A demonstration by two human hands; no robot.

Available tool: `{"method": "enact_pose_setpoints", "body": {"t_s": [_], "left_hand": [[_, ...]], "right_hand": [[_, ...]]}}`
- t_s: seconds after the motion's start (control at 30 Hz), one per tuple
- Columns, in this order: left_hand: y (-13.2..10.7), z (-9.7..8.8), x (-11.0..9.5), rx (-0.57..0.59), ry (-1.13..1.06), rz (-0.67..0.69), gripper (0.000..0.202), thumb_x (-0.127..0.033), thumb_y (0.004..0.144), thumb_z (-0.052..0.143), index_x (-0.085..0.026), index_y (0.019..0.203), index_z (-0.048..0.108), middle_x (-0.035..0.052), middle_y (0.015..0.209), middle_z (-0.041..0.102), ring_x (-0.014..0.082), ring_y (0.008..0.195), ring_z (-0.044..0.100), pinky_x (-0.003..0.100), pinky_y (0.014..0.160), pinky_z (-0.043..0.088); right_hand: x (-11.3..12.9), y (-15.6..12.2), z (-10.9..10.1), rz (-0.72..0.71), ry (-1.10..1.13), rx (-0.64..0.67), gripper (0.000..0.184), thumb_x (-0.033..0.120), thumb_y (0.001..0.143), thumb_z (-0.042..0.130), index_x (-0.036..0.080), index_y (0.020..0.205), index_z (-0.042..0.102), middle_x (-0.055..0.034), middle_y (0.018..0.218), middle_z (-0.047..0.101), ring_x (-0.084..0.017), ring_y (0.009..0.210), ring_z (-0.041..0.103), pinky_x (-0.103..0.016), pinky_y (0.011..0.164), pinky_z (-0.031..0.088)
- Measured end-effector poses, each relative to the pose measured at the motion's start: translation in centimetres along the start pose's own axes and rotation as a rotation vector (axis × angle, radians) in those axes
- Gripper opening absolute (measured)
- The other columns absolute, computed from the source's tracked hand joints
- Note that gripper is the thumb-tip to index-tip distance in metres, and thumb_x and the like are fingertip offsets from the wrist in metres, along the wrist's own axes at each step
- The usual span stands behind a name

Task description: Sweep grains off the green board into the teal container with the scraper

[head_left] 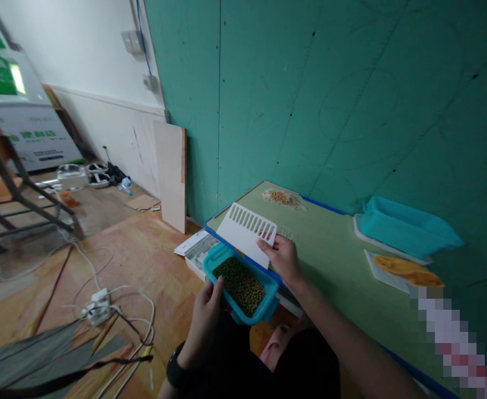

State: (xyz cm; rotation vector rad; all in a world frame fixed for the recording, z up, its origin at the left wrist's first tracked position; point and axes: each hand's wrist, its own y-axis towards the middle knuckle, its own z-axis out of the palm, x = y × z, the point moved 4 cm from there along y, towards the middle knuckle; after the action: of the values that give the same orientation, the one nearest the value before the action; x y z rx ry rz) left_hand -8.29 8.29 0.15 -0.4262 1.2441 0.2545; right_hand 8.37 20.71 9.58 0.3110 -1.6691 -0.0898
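My left hand (pixel 211 303) grips the near left rim of a blue plastic container (pixel 257 317), held at the table's edge. Inside it lie dark green beans (pixel 236 272) on the left and yellowish beans (pixel 252 297) on the right. My right hand (pixel 284 257) is closed on the right side of a flat white plastic sheet (pixel 243 235) with a row of slots along its far edge. The sheet slants over the table edge, just beyond the container. Farther back on the green tabletop (pixel 330 255) sit a pile of yellowish beans (pixel 283 198) and a scatter of pale grains (pixel 288 233).
At the table's right stand a blue tub (pixel 412 224) and a yellow-orange item (pixel 407 270) on white. An open white box (pixel 197 257) sits below the left corner. A power strip (pixel 99 307) with cables lies on the floor. A chair (pixel 13 177) stands left.
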Motion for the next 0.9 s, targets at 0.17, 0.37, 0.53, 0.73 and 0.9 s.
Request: {"method": "enact_pose_setpoints", "body": {"t_s": [0.17,0.37,0.53,0.73,0.9], "left_hand": [[0.0,-0.1,0.0,-0.009,0.018,0.021,0.043,-0.059,0.073,0.069,-0.019,0.068,0.055,-0.0055,0.049,0.051,0.0135,0.044,0.051,0.024,0.043,0.039],[-0.3,0.2,-0.9,-0.003,-0.006,0.010,0.041,-0.057,0.073,0.070,-0.018,0.068,0.057,-0.0052,0.051,0.052,0.0125,0.045,0.050,0.024,0.045,0.040],[-0.2,0.2,-1.6,-0.003,0.015,0.031,0.043,-0.059,0.072,0.070,-0.018,0.069,0.057,-0.0051,0.050,0.052,0.0126,0.043,0.050,0.025,0.044,0.040],[0.4,-0.2,-2.0,0.025,0.000,0.021,0.041,-0.056,0.073,0.070,-0.017,0.069,0.058,-0.0054,0.048,0.051,0.0125,0.044,0.050,0.024,0.044,0.039],[0.6,-0.1,-2.4,0.027,-0.063,-0.019,0.039,-0.054,0.073,0.072,-0.017,0.073,0.059,-0.0072,0.050,0.049,0.0107,0.044,0.047,0.023,0.044,0.039]], "right_hand": [[0.1,0.8,-0.7,-0.034,-0.035,-0.063,0.038,0.049,0.072,0.072,0.014,0.088,0.072,-0.0112,0.085,0.076,-0.026,0.076,0.073,-0.032,0.063,0.056],[0.2,0.9,-1.4,-0.050,-0.098,-0.083,0.038,0.049,0.073,0.071,0.014,0.088,0.072,-0.0113,0.084,0.076,-0.026,0.077,0.073,-0.031,0.063,0.056],[-0.1,1.4,-0.7,-0.046,-0.111,-0.051,0.035,0.046,0.073,0.069,0.015,0.089,0.072,-0.0106,0.085,0.076,-0.026,0.076,0.072,-0.032,0.064,0.056],[0.2,1.7,0.0,-0.057,-0.116,-0.022,0.031,0.044,0.074,0.069,0.015,0.085,0.072,-0.0097,0.080,0.076,-0.025,0.073,0.072,-0.031,0.062,0.056],[0.1,1.0,0.2,-0.062,-0.117,-0.012,0.031,0.045,0.076,0.069,0.016,0.086,0.073,-0.0100,0.083,0.076,-0.026,0.074,0.072,-0.033,0.064,0.057]]}}
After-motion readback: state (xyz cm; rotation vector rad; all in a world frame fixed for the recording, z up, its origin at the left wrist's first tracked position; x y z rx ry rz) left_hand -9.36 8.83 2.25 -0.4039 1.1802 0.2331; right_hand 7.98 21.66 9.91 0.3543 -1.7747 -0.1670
